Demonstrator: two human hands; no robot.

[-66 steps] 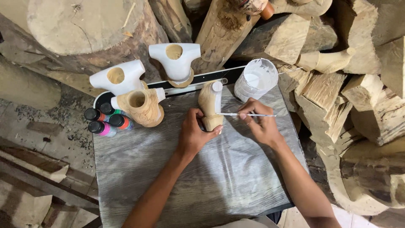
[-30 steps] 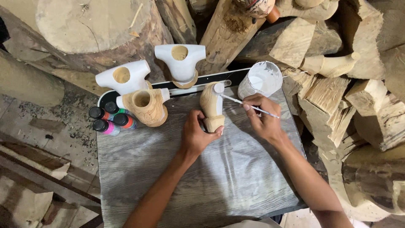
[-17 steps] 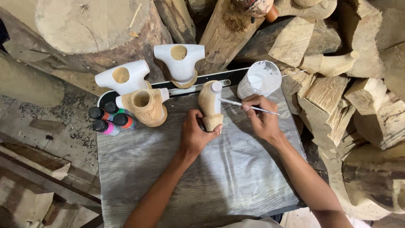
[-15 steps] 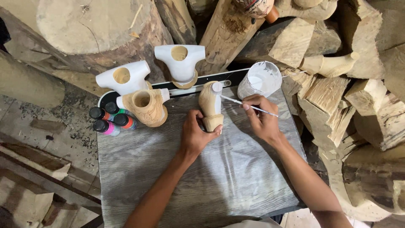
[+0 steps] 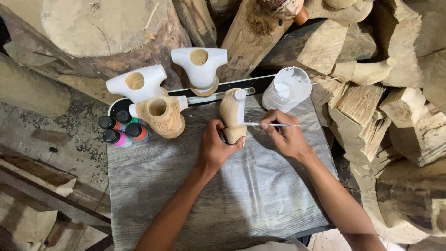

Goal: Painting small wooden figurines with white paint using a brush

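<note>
Head view, looking down on a grey wood-grain board (image 5: 223, 200). Nearest, the left hand (image 5: 216, 148) is curled around the base of an upright, unpainted wooden carving (image 5: 232, 114), fingers wrapped and thumb pressed to its foot; the carving stands at the board's centre, toward 12 o'clock from that hand. At 3 o'clock of the carving, the right hand (image 5: 283, 135) pinches a thin paintbrush (image 5: 272, 124) between thumb and fingertips, the other fingers folded in; the brush lies level, its tip touching the carving's white-painted side. Beyond, at 1 o'clock, stands a clear plastic cup (image 5: 287, 89) of white paint. At 9 o'clock of the carving sits a carved bare-wood piece (image 5: 160, 115), with four small paint bottles (image 5: 121, 129) just beside it. Farthest, two white-painted pieces (image 5: 168, 76) stand before stacked logs (image 5: 353, 56).
</note>
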